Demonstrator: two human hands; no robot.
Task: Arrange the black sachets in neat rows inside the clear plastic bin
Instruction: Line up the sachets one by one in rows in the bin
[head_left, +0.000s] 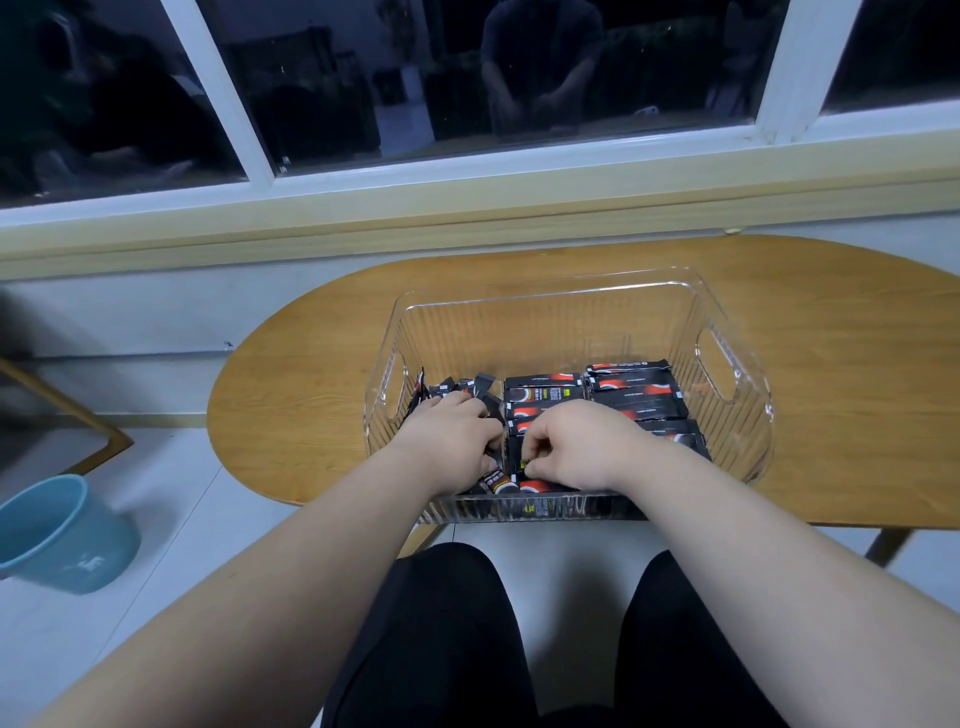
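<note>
Your left hand (457, 431) grips loose black sachets (631, 397) | right hand (576, 447) pinches one | all inside the clear plastic bin (737, 364) | light, slippery, floppy: pinch by the short edges.

Oval wooden table (831, 374) under dark window (493, 78) (night outside); blue bucket (62, 535) on floor.
</note>
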